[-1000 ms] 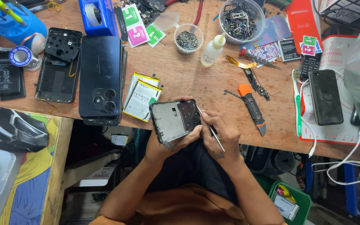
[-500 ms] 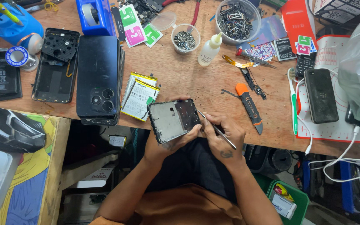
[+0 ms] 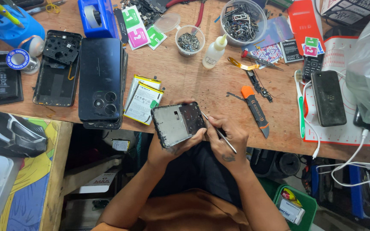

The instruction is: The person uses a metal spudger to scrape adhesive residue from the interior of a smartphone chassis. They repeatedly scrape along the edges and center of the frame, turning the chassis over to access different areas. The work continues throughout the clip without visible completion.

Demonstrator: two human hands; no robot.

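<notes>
My left hand [image 3: 170, 147] cradles an opened phone frame [image 3: 178, 124] from below, its grey inner plate facing up, just over the front edge of the wooden bench [image 3: 185, 81]. My right hand [image 3: 228, 139] pinches thin metal tweezers [image 3: 217, 131] whose tip touches the frame's right edge. A dark screwdriver with an orange cap [image 3: 255, 110] lies on the bench just right of my right hand. Two phone batteries [image 3: 142, 100] rest just left of the frame.
A black phone back cover [image 3: 101, 81] and an open phone shell [image 3: 58, 68] lie at left. A glue bottle [image 3: 215, 52], a cup of screws [image 3: 189, 42] and a bowl of parts [image 3: 241, 17] stand at the back. A black phone [image 3: 328, 98] lies on a white mat at right.
The phone frame and both hands stay in nearly the same place. The tweezers' tip has shifted slightly along the frame's right edge.
</notes>
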